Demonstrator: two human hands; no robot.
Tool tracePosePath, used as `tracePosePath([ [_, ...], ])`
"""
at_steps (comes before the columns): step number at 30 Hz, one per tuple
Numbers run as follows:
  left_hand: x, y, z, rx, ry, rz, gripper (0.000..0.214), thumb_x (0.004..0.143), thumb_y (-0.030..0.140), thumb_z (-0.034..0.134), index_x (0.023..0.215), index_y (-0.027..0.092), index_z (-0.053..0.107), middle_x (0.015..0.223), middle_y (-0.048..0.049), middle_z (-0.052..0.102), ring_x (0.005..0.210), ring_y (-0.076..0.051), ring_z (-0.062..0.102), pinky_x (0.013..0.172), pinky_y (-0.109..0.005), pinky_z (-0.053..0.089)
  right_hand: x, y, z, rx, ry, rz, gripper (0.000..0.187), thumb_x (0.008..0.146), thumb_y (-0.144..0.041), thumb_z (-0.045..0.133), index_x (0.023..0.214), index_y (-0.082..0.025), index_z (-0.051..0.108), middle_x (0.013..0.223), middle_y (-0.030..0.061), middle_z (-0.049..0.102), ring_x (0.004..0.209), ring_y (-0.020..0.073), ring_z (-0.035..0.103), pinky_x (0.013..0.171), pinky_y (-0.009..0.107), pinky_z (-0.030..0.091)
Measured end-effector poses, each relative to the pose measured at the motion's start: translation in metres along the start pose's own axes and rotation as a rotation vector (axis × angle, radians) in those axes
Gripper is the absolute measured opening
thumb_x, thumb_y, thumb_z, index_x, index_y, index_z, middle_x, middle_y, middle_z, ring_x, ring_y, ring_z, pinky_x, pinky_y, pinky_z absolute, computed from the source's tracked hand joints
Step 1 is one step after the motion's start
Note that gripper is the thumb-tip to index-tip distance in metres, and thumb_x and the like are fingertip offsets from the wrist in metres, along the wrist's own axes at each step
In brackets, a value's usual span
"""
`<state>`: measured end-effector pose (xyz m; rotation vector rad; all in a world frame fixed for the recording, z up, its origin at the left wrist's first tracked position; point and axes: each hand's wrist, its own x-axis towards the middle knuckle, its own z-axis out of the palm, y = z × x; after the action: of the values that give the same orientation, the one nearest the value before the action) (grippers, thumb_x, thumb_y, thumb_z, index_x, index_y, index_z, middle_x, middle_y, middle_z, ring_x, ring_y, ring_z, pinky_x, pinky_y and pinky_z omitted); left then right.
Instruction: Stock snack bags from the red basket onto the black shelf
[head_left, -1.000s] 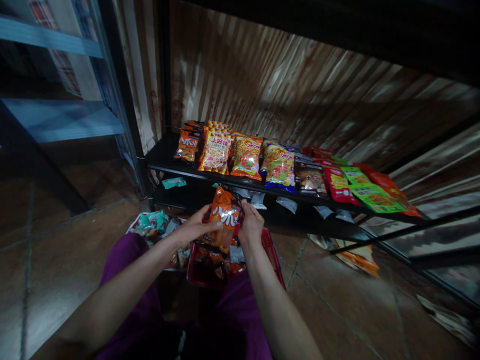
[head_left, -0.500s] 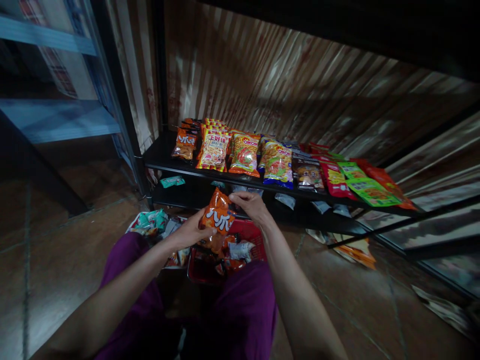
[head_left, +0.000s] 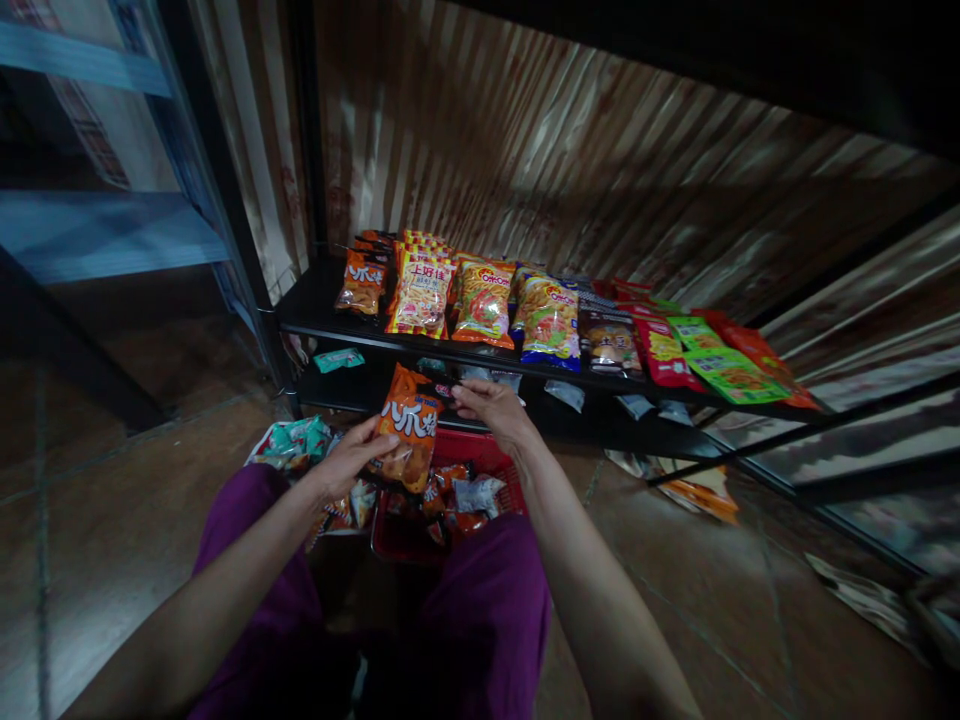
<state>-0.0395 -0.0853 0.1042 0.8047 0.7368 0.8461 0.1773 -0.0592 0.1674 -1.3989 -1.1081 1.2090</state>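
An orange snack bag with large white lettering is held up in front of the low shelf. My left hand grips its left side, thumb across the front. At its upper right corner, my right hand pinches the dark top edge. Below the bag stands a red plastic basket holding several orange packets and a silvery packet. To the left, partly covered by my left arm and knee, a white basket contains teal packets and other small bags.
Rows of snack bags stand on the black shelf, with a similar orange bag at the left end and green packets at the right. Small packets lie on the tier below. A blue ladder-like frame stands left; orange-and-white wrapping lies on the floor.
Both hands have shifted the orange bag slightly left. Its front now faces me more squarely, and its dark top corner shows stretched toward my right fingers.
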Motion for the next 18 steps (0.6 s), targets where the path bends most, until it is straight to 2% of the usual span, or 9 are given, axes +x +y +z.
tracePosePath([
  [7,0.004,-0.002,-0.003,-0.056,0.013,-0.025,0.047,0.061,0.027,0.079,0.104,0.016,0.063,0.094,-0.0058,0.071,0.082,-0.019,0.067,0.075,-0.029,0.051,0.004,0.005,0.01,0.045,0.073,-0.034,0.032,0.054,-0.043,0.076,0.051,-0.017,0.059,0.046,-0.004,0.057,0.046,0.0076,0.056,0.045,0.016,0.042],
  [11,0.005,-0.004,-0.005,-0.112,-0.028,-0.043,0.048,0.064,0.026,0.078,0.109,0.018,0.062,0.1,-0.0069,0.07,0.084,-0.019,0.067,0.075,-0.028,0.052,0.006,0.004,0.015,0.082,0.14,0.02,0.028,0.055,-0.04,0.076,0.053,-0.017,0.06,0.043,-0.0044,0.055,0.042,0.0074,0.055,0.04,0.016,0.041],
  [18,0.001,-0.003,-0.001,-0.136,-0.079,-0.057,0.045,0.067,0.018,0.075,0.111,0.018,0.062,0.107,-0.0078,0.068,0.088,-0.02,0.067,0.074,-0.025,0.052,0.011,0.005,0.014,0.099,0.176,0.019,0.024,0.056,-0.037,0.075,0.058,-0.017,0.062,0.044,-0.0047,0.056,0.041,0.0066,0.052,0.04,0.016,0.041],
])
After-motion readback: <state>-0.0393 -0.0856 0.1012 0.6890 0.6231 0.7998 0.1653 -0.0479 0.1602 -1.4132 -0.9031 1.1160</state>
